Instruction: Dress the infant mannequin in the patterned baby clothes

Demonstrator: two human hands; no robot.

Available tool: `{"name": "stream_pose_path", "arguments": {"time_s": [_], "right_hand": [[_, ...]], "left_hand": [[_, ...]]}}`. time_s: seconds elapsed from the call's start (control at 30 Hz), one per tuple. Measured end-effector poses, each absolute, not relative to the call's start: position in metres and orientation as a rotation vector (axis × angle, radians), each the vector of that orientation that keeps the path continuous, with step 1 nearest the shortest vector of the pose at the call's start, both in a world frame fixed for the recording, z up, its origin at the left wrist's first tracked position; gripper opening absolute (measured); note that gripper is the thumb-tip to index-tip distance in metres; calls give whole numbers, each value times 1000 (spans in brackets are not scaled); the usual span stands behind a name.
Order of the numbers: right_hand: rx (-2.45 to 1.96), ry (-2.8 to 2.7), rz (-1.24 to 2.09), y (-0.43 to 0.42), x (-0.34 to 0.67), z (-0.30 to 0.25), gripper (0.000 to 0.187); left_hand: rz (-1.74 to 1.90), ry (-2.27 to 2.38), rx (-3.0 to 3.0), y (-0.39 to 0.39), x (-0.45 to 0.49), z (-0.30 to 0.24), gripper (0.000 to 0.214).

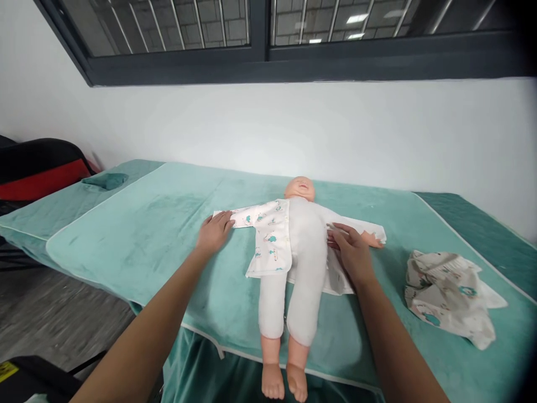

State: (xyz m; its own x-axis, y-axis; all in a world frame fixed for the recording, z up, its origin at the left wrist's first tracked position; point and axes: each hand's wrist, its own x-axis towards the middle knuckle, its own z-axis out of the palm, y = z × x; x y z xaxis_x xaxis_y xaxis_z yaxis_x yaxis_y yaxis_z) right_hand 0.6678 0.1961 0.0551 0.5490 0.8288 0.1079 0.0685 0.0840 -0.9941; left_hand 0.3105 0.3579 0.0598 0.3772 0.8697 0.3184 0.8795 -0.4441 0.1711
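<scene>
A baby doll (301, 246) lies on its back on a teal padded table (159, 235), head toward the wall, feet over the near edge. An open white printed shirt (268, 235) is spread under it, its sleeves out to both sides. My left hand (215, 230) lies flat, fingers out, on the left sleeve end. On the other side of the doll's body, my right hand (351, 251) pinches the right front panel of the shirt.
A crumpled printed garment (451, 296) lies on the table at the right. A small folded teal cloth (107, 180) sits at the far left. A black and red object (39, 168) stands beyond the table's left end. A white wall rises behind.
</scene>
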Motion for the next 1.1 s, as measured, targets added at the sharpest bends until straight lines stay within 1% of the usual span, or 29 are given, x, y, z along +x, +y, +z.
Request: {"name": "stream_pose_path", "arguments": {"time_s": [0.07,0.13,0.23,0.33,0.5,0.57,0.73,0.83,0.93,1.03,1.1], "right_hand": [[-1354,-750,537,194,674,48,31],[-1382,-681,318,192,682,43,24],[-1565,-649,68,191,700,45,28],[-1815,-800,-41,199,723,53,36],[-1998,-1026,193,210,753,64,33],[-1994,-1034,210,207,757,64,33],[-1777,-805,314,195,757,62,32],[-1509,-579,612,191,764,64,33],[-1335,-530,848,191,774,65,31],[-1286,-601,879,196,778,63,26],[-1267,-649,864,200,776,59,27]], "left_hand": [[-532,-1655,-2594,357,311,61,53],[-484,-1678,-2591,355,312,62,55],[-430,-1714,-2562,353,314,63,56],[-433,-1739,-2535,353,316,63,57],[-529,-1767,-2475,353,316,63,54],[-566,-1779,-2450,353,316,62,53],[-604,-1805,-2412,354,317,62,51],[-627,-1801,-2438,352,317,64,49],[-734,-1902,-2452,349,319,70,45],[-887,-2082,-2332,345,331,81,50],[-975,-2057,-2300,340,353,91,52]]}}
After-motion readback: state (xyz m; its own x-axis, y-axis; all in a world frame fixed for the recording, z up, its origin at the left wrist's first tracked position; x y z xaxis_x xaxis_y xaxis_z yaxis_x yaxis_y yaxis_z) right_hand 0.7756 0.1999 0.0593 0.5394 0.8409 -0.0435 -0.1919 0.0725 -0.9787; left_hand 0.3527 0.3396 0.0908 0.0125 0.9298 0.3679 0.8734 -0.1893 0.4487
